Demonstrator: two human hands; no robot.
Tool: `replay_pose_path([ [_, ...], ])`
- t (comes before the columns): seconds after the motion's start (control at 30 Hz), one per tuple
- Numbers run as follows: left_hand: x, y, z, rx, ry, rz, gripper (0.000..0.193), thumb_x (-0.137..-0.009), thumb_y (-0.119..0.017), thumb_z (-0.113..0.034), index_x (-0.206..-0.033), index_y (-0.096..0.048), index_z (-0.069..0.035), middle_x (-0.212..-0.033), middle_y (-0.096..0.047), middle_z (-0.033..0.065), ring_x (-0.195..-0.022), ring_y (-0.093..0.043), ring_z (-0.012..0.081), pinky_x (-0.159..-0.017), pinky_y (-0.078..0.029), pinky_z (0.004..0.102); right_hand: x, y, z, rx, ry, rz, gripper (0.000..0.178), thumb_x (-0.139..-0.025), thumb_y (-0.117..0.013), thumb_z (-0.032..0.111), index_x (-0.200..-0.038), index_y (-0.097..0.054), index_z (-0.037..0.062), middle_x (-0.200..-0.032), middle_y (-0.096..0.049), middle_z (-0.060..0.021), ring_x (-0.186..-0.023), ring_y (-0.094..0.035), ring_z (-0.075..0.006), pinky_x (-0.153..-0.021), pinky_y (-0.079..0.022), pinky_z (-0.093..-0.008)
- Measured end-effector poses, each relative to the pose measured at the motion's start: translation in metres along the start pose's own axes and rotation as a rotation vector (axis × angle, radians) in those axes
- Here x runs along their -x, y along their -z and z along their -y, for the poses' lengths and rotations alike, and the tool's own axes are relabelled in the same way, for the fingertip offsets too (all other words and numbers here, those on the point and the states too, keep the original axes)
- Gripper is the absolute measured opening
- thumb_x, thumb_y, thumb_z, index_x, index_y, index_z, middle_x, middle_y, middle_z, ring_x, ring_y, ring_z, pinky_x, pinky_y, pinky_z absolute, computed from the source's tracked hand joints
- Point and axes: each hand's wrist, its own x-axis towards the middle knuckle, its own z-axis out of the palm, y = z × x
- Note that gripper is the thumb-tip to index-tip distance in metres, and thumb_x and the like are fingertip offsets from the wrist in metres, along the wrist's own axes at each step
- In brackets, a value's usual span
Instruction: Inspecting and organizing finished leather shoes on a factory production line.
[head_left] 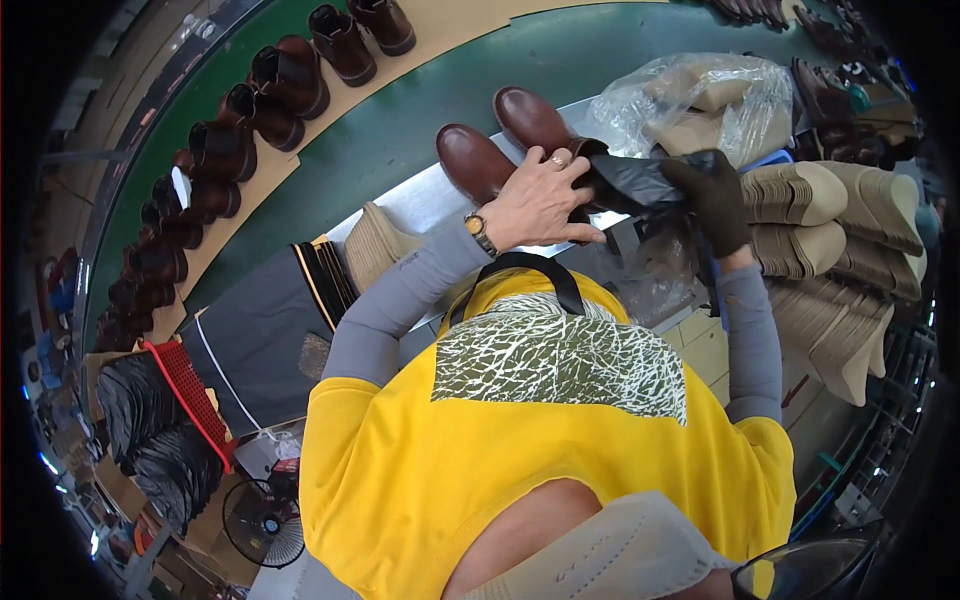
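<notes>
A green belt (400, 140) runs in a big curve from twelve o'clock round to nine o'clock, smooth and flat, with a tan strip along it. On that strip stands a row of dark brown boots (270, 95), about eight that I can count before they get too small and blurry at nine o'clock. At three o'clock there is a big stack of tan shoe forms (840, 250), smooth and rounded like feet, too many and too packed to count. Above them, near one o'clock, a clear crinkly plastic bag (700, 100) holds more tan pieces. At seven o'clock a red plastic basket (185, 395) with little holes sits by dark stacked soles. Near the middle, just toward twelve o'clock, two shiny brown leather boots (500, 145) lie side by side on a pale grey table (420, 200), their round toes pointing to eleven o'clock. The left hand (535, 205) is bare, with a ring and a wristwatch, and lies spread and flat over the boots' tops, pressing on them. The right hand (715, 195) wears a dark glove and is closed tight on a black floppy piece (630, 185) that looks like soft leather, right beside the boots.
</notes>
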Motion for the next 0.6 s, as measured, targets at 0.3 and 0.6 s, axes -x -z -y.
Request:
replay_pose_path([
  [0.3, 0.016, 0.015, -0.007, 0.017, 0.046, -0.066, 0.058, -0.075, -0.062, -0.06, -0.085, -0.071, -0.003, -0.117, -0.055, 0.016, -0.107, -0.046, 0.0319, -0.094, -0.031, 0.0453, -0.015, -0.136, 0.037, -0.014, -0.167, -0.167, 0.028, -0.075, -0.062, 0.019, -0.099, -0.056, 0.0042, -0.094, -0.064, -0.0208, -0.085, -0.062, -0.0398, -0.075, -0.049, -0.046],
  [0.6, 0.019, 0.033, 0.0, 0.101, 0.166, -0.334, 0.051, -0.077, -0.068, -0.046, -0.114, -0.062, -0.011, -0.126, -0.052, 0.0124, -0.116, -0.045, 0.0328, -0.101, -0.027, 0.0514, -0.042, -0.177, -0.013, -0.145, -0.424, -0.292, 0.032, -0.068, -0.065, 0.027, -0.088, -0.062, 0.0019, -0.086, -0.061, -0.0249, -0.086, -0.059, -0.042, -0.075, -0.048, -0.0463],
])
